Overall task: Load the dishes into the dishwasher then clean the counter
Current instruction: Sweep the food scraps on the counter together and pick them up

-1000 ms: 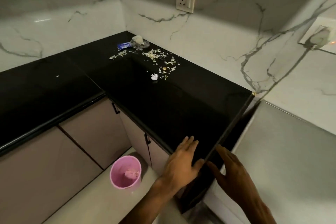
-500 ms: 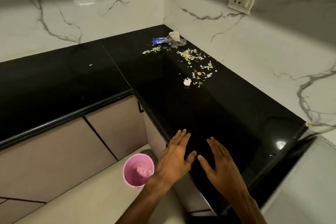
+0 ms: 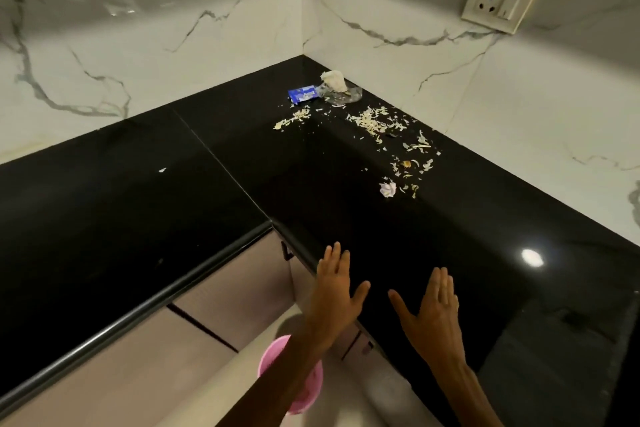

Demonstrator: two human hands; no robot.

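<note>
The black L-shaped counter [image 3: 138,218] fills the middle of the view. Pale food scraps [image 3: 377,123] lie scattered near its back corner, beside a blue wrapper [image 3: 303,94], a crumpled clear plastic piece with a white lump [image 3: 337,88] and a small crumpled white paper [image 3: 388,189]. My left hand [image 3: 334,295] is stretched out flat over the counter's front edge, fingers straight. My right hand [image 3: 433,312] is held flat above the counter next to it, holding nothing. Both hands are well short of the scraps.
A pink bin [image 3: 294,381] stands on the floor below my left arm, in front of beige cabinet doors [image 3: 225,291]. Marble walls enclose the corner, with a wall socket [image 3: 500,0] at upper right. A grey surface [image 3: 554,364] adjoins the counter at lower right.
The view has swung left and closer to the counter corner. Both hands have left the counter's right end edge and moved forward over the counter, fingers now spread flat.
</note>
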